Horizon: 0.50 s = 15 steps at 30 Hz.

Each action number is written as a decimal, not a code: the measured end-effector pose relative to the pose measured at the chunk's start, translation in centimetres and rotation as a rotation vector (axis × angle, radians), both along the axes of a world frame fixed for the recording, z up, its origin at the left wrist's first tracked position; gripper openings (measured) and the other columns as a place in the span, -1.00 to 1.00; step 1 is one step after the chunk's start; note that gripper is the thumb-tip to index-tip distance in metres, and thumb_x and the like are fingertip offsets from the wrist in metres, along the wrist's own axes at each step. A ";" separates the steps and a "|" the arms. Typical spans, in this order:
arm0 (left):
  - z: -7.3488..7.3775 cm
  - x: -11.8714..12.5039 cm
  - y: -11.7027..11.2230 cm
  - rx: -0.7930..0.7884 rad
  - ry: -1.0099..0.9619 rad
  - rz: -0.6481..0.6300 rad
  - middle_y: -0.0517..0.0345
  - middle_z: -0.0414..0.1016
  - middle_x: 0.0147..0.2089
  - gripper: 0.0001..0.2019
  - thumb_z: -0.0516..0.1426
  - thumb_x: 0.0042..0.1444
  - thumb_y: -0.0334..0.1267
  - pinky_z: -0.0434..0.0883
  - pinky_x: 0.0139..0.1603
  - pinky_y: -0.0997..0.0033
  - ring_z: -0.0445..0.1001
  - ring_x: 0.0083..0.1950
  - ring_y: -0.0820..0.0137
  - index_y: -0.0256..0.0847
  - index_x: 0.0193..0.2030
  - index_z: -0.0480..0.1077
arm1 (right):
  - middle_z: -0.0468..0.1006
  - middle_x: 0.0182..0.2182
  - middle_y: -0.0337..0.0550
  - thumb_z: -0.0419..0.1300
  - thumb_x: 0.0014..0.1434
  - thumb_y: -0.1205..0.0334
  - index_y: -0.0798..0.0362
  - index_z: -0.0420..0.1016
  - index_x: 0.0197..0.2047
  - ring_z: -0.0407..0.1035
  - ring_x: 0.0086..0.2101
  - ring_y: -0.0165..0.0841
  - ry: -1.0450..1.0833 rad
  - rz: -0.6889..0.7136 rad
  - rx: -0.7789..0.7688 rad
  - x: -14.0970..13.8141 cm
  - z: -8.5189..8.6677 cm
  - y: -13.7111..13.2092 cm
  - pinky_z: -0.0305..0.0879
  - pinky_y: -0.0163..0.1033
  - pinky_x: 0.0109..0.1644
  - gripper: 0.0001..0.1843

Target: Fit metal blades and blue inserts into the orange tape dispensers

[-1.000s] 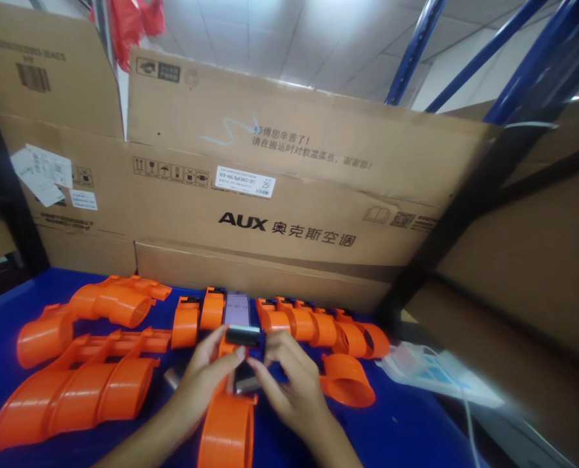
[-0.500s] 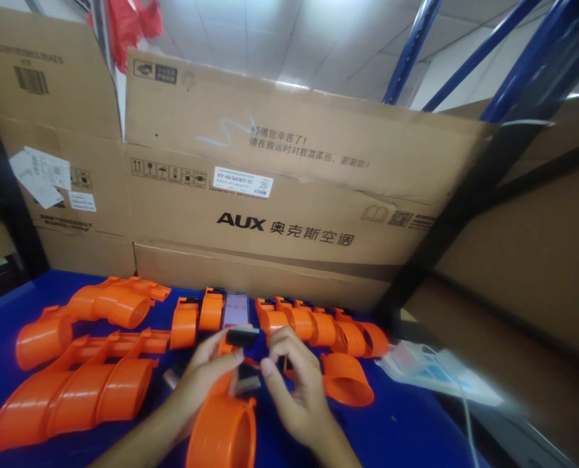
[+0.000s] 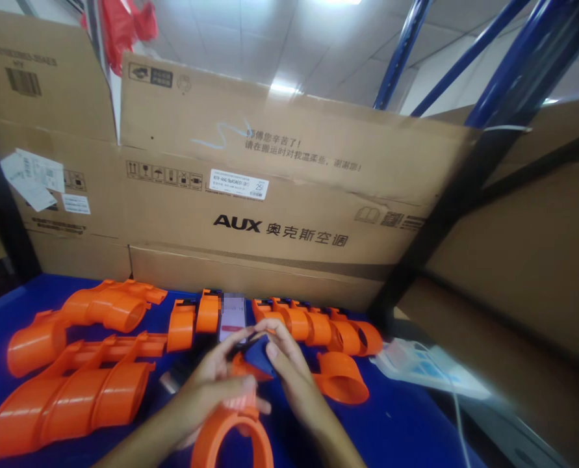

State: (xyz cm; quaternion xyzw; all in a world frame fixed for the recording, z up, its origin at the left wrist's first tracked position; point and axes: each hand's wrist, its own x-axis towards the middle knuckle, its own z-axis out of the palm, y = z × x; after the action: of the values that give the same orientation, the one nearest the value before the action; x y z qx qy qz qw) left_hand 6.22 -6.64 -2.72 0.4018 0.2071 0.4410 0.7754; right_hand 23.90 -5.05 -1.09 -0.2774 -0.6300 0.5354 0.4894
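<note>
My left hand (image 3: 208,383) is closed around the arm of an orange plastic ring-shaped part (image 3: 202,445), whose round opening faces me at the bottom. With thumb and fingers, my right hand (image 3: 292,367) pinches a small dark blue piece (image 3: 257,355) against the upper end of that part. My fingers hide where the two meet, so I cannot tell whether they are joined. Beside my left wrist lies a small dark and silvery object (image 3: 171,381). A single orange ring part (image 3: 344,377) rests just right of my right hand.
Nested orange parts (image 3: 118,396) lie at the left, with more orange parts (image 3: 99,305) behind. Orange rings with black pieces (image 3: 296,323) form a row at the back, near a phone (image 3: 233,312). A cardboard box (image 3: 279,260) walls the rear; a white cable (image 3: 457,416) hangs right.
The orange part has turned in my left hand, its ring swinging to face me. My right hand has closed in on it, and the blue piece shows more. The camera view has shifted slightly.
</note>
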 end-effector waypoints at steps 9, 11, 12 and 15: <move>0.5 0.2 -0.4 0.014 0.043 0.050 -0.14 0.59 0.06 -0.50 0.24 0.22 -0.17 0.57 -0.38 0.30 0.66 -0.43 0.26 -0.10 0.28 0.28 | 0.30 -0.37 -0.33 0.24 0.28 -0.06 -0.06 0.26 -0.11 0.20 -0.38 -0.42 -0.015 -0.057 -0.053 -1.5 -1.2 -0.2 0.16 -0.34 -0.31 -0.68; 0.4 0.2 -0.4 0.002 0.062 0.064 -0.12 0.58 0.08 -0.49 0.25 0.20 -0.17 0.57 -0.37 0.29 0.66 -0.44 0.27 -0.08 0.27 0.28 | 0.27 -0.39 -0.35 0.24 0.28 -0.05 -0.06 0.23 -0.15 0.17 -0.40 -0.43 -0.001 -0.083 -0.058 -1.8 -1.5 -0.1 0.15 -0.34 -0.32 -0.68; 0.3 0.2 -0.4 -0.003 0.073 0.077 -0.11 0.58 0.08 -0.48 0.26 0.19 -0.17 0.58 -0.36 0.28 0.67 -0.42 0.26 -0.07 0.27 0.28 | 0.26 -0.40 -0.36 0.25 0.27 -0.06 -0.05 0.22 -0.17 0.16 -0.41 -0.44 0.008 -0.093 -0.056 -1.9 -1.7 -0.1 0.14 -0.35 -0.33 -0.67; 0.0 0.3 -0.2 -0.010 0.079 0.088 -0.09 0.63 -0.04 -0.46 0.27 0.16 -0.16 0.58 -0.37 0.24 0.66 -0.44 0.21 -0.09 0.27 0.29 | 0.25 -0.43 -0.37 0.27 0.24 -0.09 -0.05 0.22 -0.21 0.12 -0.45 -0.45 0.021 -0.124 -0.051 -2.1 -2.0 0.1 0.12 -0.36 -0.38 -0.63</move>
State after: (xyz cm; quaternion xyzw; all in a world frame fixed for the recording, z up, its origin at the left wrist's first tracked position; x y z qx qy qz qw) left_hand 6.54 -6.85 -2.68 0.4054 0.2574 0.4574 0.7484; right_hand 21.77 -4.94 -3.13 -0.3227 -0.5925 0.5229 0.5210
